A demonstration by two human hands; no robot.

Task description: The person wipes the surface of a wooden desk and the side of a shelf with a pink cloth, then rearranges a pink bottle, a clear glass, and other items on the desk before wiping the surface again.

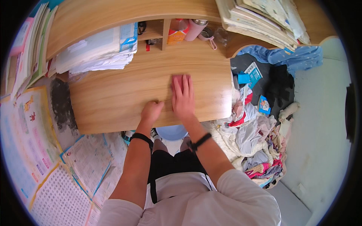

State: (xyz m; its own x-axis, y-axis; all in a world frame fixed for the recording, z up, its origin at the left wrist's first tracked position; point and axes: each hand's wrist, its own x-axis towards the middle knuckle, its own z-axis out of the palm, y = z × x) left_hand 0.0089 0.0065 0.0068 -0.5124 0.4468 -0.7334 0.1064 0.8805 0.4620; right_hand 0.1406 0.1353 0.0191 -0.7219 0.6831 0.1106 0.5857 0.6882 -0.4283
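Before me is a wooden desk top. My right hand lies palm down on a dark pink cloth or pad, its fingers stretched forward over it and pressing it flat to the wood. Whether its edges are gripped is hidden under the palm. To the left, near the desk's front edge, my left hand rests with its fingers curled under and the thumb pointing right; nothing shows in it. Each forearm has a black band around it.
Stacked papers fill the shelf at the back left. A pink thermos, an orange-labelled bottle and glass cups stand at the back. More books lie at upper right. Heaped clothes lie right of the desk; a blue basin sits beneath.
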